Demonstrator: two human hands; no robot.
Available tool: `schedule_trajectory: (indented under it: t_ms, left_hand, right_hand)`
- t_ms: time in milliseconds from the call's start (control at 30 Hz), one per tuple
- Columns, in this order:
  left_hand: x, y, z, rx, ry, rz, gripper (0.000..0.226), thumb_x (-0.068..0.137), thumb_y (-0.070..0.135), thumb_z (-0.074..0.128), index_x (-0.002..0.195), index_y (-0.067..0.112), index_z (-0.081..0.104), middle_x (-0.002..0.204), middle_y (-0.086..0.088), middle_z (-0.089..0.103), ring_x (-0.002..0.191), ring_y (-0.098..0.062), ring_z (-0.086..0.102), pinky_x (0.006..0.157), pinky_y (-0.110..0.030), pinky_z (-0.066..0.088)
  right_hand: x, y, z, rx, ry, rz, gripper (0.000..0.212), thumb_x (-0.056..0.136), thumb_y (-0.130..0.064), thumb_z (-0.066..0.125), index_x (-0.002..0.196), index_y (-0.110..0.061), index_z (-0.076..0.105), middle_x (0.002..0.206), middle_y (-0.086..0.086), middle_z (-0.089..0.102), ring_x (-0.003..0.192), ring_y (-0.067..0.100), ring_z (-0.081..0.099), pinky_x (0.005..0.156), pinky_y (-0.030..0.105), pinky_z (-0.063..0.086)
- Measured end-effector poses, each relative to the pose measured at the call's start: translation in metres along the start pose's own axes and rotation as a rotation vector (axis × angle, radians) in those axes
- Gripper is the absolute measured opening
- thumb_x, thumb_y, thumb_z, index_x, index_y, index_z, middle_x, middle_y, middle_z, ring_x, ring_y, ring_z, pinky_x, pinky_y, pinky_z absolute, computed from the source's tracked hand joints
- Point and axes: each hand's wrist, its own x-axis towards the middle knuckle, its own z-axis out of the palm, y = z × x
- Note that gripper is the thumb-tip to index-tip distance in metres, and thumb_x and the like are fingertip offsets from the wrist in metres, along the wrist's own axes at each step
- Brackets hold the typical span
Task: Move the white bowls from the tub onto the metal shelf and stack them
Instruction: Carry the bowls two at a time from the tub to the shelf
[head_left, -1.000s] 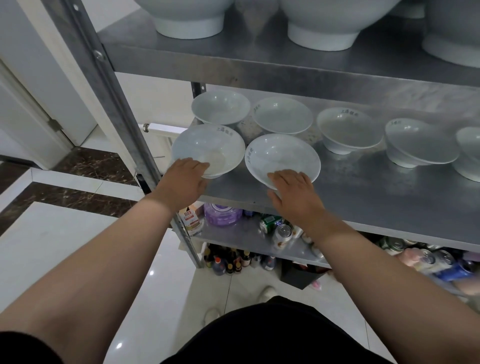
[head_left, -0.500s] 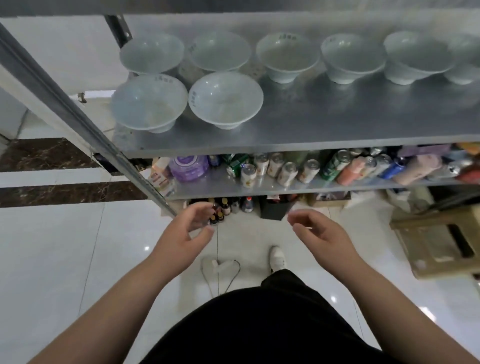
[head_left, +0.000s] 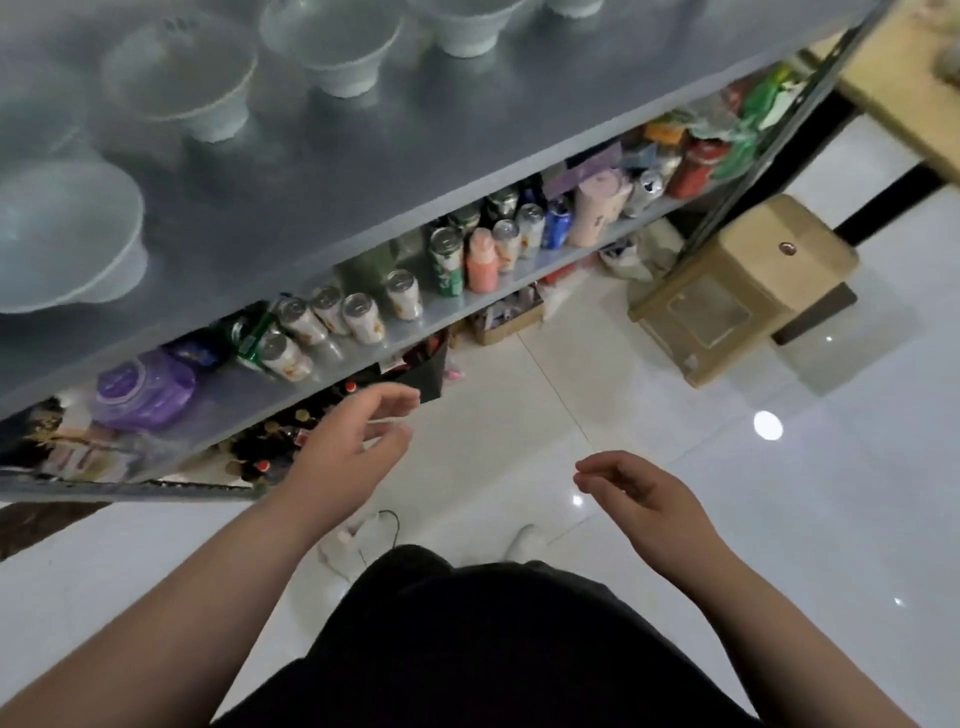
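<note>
Your left hand and right hand hang empty at centre frame over the white floor, fingers loosely curled, grasping nothing. White bowls sit upright and unstacked on the metal shelf, upper left of frame, motion-blurred. Cans line the lower shelf. A tan stool stands at right. The tub is out of view.

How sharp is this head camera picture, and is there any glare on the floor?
Head view: the white bowls on the grey metal shelf are smeared by motion blur; the glossy white tiled floor shows bright glare spots; both bare hands, left hand and right hand, look fairly sharp; shelf edges bow from wide-angle distortion.
</note>
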Motion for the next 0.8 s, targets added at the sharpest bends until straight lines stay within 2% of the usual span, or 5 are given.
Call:
schedule_trajectory:
  t_ms: [133,400,500,600,800]
  left_hand:
    - [0.036,0.040,0.054,0.020,-0.149,0.068,0.029,0.095,0.016,0.059,0.117,0.034,0.060,0.125,0.016,0.060,0.115,0.006,0.056,0.093,-0.012,0.044]
    - [0.090,0.075,0.101,0.115,-0.544,0.159,0.028,0.087,0.030,0.058,0.114,0.037,0.061,0.119,0.018,0.064,0.115,0.001,0.058,0.098,-0.024,0.046]
    - [0.117,0.093,0.121,0.219,-0.765,0.239,0.028,0.094,0.019,0.060,0.116,0.035,0.060,0.118,0.016,0.065,0.112,0.002,0.059,0.098,-0.026,0.047]
    - [0.141,0.122,0.148,0.314,-0.973,0.371,0.026,0.089,0.031,0.060,0.114,0.041,0.060,0.117,0.020,0.064,0.112,0.001,0.059,0.096,-0.024,0.047]
    - [0.130,0.175,0.220,0.527,-1.269,0.736,0.029,0.093,0.025,0.059,0.112,0.047,0.055,0.119,0.020,0.060,0.111,0.004,0.057,0.094,-0.018,0.044]
  right_hand:
    - [-0.002,0.017,-0.048,0.025,0.138,0.042,0.012,0.095,-0.025,0.062,0.098,-0.035,0.069,0.099,-0.025,0.069,0.091,-0.009,0.061,0.071,0.001,0.041]
    - [-0.017,0.024,-0.080,0.205,0.494,0.139,0.017,0.095,-0.021,0.060,0.098,-0.035,0.069,0.098,-0.024,0.070,0.090,-0.007,0.063,0.068,0.005,0.044]
    - [-0.040,0.029,-0.066,0.295,0.660,0.238,0.019,0.095,-0.023,0.059,0.097,-0.039,0.067,0.101,-0.025,0.069,0.090,-0.005,0.064,0.068,0.008,0.044]
    - [-0.072,0.036,-0.036,0.363,0.842,0.348,0.020,0.095,-0.024,0.059,0.096,-0.041,0.067,0.101,-0.027,0.068,0.095,-0.007,0.063,0.075,0.009,0.046]
    - [-0.132,0.051,0.053,0.533,1.113,0.528,0.019,0.095,-0.024,0.061,0.104,-0.039,0.066,0.102,-0.025,0.067,0.098,-0.009,0.061,0.079,0.012,0.048]
